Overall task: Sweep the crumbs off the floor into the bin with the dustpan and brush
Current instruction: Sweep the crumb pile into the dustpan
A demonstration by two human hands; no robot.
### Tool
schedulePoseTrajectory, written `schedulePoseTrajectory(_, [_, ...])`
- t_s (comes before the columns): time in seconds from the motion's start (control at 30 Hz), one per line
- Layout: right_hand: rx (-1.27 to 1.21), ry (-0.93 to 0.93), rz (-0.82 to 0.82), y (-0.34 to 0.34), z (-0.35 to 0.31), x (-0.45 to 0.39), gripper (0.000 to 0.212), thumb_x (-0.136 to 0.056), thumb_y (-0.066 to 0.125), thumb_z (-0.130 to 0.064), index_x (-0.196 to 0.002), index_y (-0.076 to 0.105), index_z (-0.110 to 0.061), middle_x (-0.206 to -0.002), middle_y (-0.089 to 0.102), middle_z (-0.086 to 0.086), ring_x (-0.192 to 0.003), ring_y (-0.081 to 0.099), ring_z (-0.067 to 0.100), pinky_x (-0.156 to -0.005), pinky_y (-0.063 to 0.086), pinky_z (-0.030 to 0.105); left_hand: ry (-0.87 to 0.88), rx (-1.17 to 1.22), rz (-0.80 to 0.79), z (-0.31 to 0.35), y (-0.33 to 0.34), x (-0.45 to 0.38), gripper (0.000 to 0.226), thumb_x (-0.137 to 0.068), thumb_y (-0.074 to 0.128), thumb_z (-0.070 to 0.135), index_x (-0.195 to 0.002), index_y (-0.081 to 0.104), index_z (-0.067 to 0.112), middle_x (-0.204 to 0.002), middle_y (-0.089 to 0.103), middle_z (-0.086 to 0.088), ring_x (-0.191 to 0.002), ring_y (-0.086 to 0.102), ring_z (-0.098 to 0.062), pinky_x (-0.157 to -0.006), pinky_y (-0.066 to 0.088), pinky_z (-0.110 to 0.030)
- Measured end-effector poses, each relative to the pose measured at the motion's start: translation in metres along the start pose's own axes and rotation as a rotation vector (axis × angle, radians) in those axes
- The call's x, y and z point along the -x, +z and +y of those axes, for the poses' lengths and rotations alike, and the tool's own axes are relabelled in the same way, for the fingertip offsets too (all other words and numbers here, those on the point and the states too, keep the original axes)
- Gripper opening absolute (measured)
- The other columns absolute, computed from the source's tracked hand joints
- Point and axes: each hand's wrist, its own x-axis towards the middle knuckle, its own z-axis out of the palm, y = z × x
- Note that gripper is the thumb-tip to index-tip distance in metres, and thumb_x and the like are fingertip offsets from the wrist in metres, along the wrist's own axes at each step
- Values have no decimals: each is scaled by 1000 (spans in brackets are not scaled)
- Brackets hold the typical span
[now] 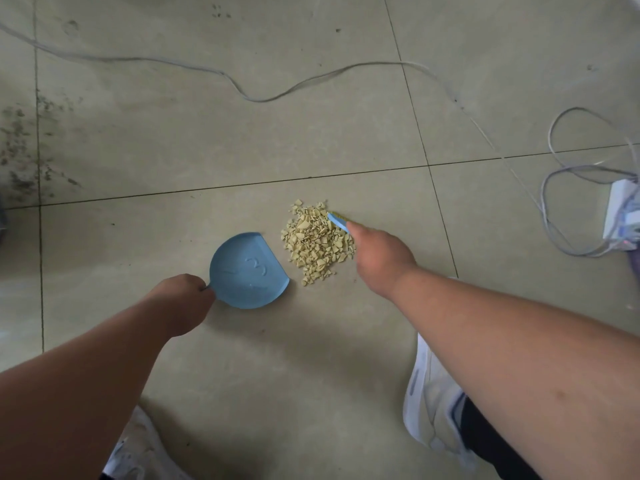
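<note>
A heap of pale yellow crumbs (317,242) lies on the beige tiled floor. Just to its left rests a small round blue dustpan (247,271), its straight open edge facing the heap. My left hand (181,299) grips the dustpan's handle at its lower left. My right hand (379,258) holds a small blue brush (337,220), whose head touches the heap's upper right side; most of the brush is hidden under the hand. No bin is in view.
Grey cables (249,95) snake across the floor at the back and loop at the right beside a white device (623,216). My white shoes (433,400) stand at the bottom. Dark stains (24,150) mark the tiles at the left.
</note>
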Motion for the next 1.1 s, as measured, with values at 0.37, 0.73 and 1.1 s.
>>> schedulePoseTrajectory(0.37, [5,272,-43,-7,52,20,57,-93,44,-8,-149,39,-16,-103,67,18,-92,65,39,-70,45,34,-39,34,-11,1,5,8,38,-100,48,36,-88,73,10,-89,70,-9,-86,65,-30,-71,51,-32])
schedulePoseTrajectory(0.73, [-207,276,153,-2,-7,-17,33,-101,41,-19,-128,56,-9,-112,68,22,-100,65,42,-77,49,39,-125,186,-88,23,-3,11,35,-98,55,34,-93,76,6,-77,80,-16,-43,59,-27,-54,52,-26])
schedulePoseTrajectory(1.1, [-111,9,140,1,-20,-51,47,-100,45,-18,-147,47,-19,-113,69,22,-99,64,43,-80,50,42,-67,127,16,17,-11,-6,41,-91,58,36,-57,63,12,-64,68,-8,-65,61,-29,-58,47,-26])
